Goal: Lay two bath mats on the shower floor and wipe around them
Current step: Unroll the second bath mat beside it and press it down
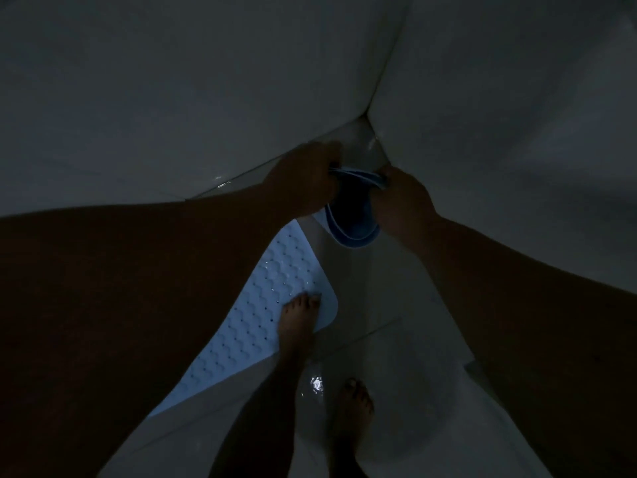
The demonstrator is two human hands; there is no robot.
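The first bath mat (pixel 275 315) already lies flat on the shower floor (pixel 372 305), a pale blue sheet with a scale pattern and small holes, running from about 7 o'clock toward the centre. One bare foot (pixel 297 322) stands on its rounded corner, the other foot (pixel 355 405) stands on the wet floor at 6 o'clock.

The step in hand looks like the second mat. The second bath mat (pixel 353 215) is off the floor, folded or curled on itself, and hangs between the two hands just above the centre, near the corner where the two walls (pixel 517 98) meet at 1 o'clock. The left hand (pixel 303 177) grips its upper edge from the left side, with fingers curled around the edge. The right hand (pixel 401 198) pinches the other side of the same edge, its fingers also closed on the mat. The light is very low, so single fingers are hard to tell.

As I judge it, the next move calls for opening the fold, lowering the mat on the free floor beside the first one, toward 3 o'clock, and pressing it flat. The floor is wet and can be slippery. The wiping is not yet begun, no cloth is visible
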